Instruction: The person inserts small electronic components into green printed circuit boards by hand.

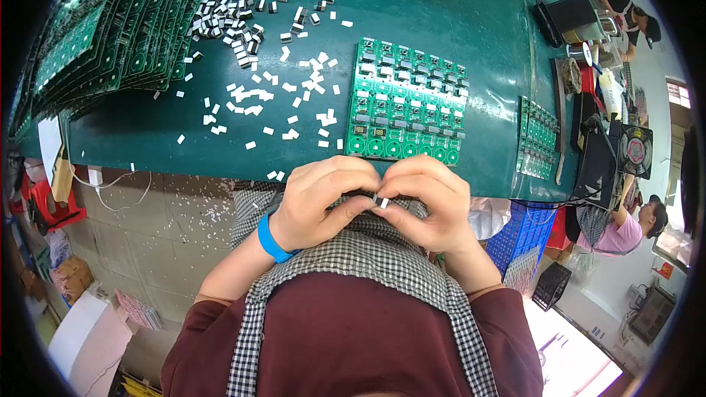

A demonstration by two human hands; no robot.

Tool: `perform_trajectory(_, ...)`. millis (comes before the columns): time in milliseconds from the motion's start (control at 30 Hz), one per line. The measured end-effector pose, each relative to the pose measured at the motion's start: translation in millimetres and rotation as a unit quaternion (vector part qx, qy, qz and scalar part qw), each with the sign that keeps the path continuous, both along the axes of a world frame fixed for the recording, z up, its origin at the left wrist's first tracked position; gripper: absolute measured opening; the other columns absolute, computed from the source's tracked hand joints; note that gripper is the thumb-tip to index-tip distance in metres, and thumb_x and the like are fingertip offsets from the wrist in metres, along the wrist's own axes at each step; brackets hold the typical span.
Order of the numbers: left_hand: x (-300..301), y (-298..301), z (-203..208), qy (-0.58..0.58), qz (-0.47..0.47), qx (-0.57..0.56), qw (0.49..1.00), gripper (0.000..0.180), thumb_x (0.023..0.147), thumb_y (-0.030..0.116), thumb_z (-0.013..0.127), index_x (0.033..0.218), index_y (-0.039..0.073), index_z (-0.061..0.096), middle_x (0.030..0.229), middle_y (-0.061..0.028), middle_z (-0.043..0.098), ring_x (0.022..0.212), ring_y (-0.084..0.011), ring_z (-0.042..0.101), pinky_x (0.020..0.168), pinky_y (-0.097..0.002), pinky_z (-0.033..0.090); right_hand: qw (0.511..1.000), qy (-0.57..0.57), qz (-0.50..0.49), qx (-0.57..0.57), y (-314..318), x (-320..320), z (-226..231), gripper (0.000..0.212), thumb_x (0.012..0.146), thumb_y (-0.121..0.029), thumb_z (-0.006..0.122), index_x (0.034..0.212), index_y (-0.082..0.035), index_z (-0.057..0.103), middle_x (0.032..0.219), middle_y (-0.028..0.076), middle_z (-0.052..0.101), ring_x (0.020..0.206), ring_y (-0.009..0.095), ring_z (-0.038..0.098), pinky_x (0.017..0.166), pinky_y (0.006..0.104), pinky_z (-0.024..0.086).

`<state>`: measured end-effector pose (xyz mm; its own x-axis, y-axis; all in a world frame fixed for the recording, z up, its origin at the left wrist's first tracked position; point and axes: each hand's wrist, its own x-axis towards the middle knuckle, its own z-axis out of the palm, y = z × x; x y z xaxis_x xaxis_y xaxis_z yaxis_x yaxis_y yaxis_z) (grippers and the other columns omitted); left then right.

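Just off the near table edge, my two hands meet in front of my apron. My left hand (320, 195), with a blue band at the wrist, is closed in a pinch. My right hand (429, 202) also pinches, its thumb and forefinger close to the left's. Between the fingertips is a small electronic component (383, 203), dark with a white face; the fingers partly cover it. Just beyond my hands lies a green circuit board panel (409, 99) with rows of parts and round outlines along its near side.
At the far left, many green circuit boards (110, 37) lean in a stack. A pile of small block components (235, 22) and scattered white slips (254, 95) spread beside it. A smaller board (537, 136) and a black fan (634, 151) are right; two people work there.
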<state>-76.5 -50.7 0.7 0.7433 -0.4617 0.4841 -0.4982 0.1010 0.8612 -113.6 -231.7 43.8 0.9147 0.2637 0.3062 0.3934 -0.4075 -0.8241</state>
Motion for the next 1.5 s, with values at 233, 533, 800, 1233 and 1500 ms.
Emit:
perform_trajectory(233,0.8,0.9,-0.6,-0.095,0.073,0.031,0.992,0.023,0.068,0.001,0.072,0.09,0.002,0.066,0.081,-0.0083,0.067,0.068,-0.0214,0.065,0.055,-0.0286,0.05,0.994,-0.027,-0.108,-0.02,8.7,-11.5,-5.6,0.022,0.066,0.002,0.076,0.085,-0.003,0.067,0.084,0.01,0.066,0.072,0.02,0.066,0.062,0.0275,0.053)
perform_trajectory(533,31.0,15.1,2.2,-0.186,0.147,0.195,0.952,0.01,0.071,0.007,0.068,0.078,0.007,0.061,0.078,-0.0057,0.061,0.068,-0.0241,0.06,0.058,-0.0336,0.048,0.968,-0.08,-0.199,-0.131,-12.7,10.2,-9.2,0.017,0.07,0.004,0.072,0.085,-0.003,0.067,0.084,0.009,0.066,0.076,0.02,0.065,0.065,0.0288,0.052)
perform_trajectory(800,96.5,54.6,-7.1,-0.064,0.33,0.387,0.859,0.018,0.082,0.005,0.061,0.099,0.002,0.057,0.087,-0.0122,0.056,0.084,-0.0309,0.056,0.073,-0.04,0.045,0.95,-0.1,-0.161,-0.25,-16.8,19.8,-19.3,0.018,0.068,0.002,0.073,0.085,-0.004,0.067,0.081,0.007,0.064,0.072,0.022,0.063,0.061,0.0302,0.051)
perform_trajectory(1233,49.1,45.5,9.7,0.19,0.209,0.07,0.957,0.032,0.077,-0.011,0.061,0.107,-0.001,0.062,0.094,-0.0095,0.065,0.088,-0.0154,0.062,0.077,-0.0262,0.05,0.934,-0.103,-0.115,-0.322,-14.7,16.3,-13.9,0.02,0.068,0.0,0.071,0.087,-0.004,0.067,0.083,0.006,0.062,0.072,0.021,0.062,0.06,0.0295,0.05)
perform_trajectory(1500,6.1,10.9,20.8,0.373,-0.064,-0.089,0.922,0.04,0.082,-0.007,0.063,0.12,-0.004,0.052,0.1,-0.0119,0.065,0.094,-0.0153,0.063,0.084,-0.0267,0.051,0.988,-0.111,-0.055,-0.088,9.2,5.6,-3.0,0.029,0.063,-0.001,0.076,0.09,-0.004,0.068,0.087,0.007,0.062,0.069,0.019,0.063,0.055,0.0275,0.05)
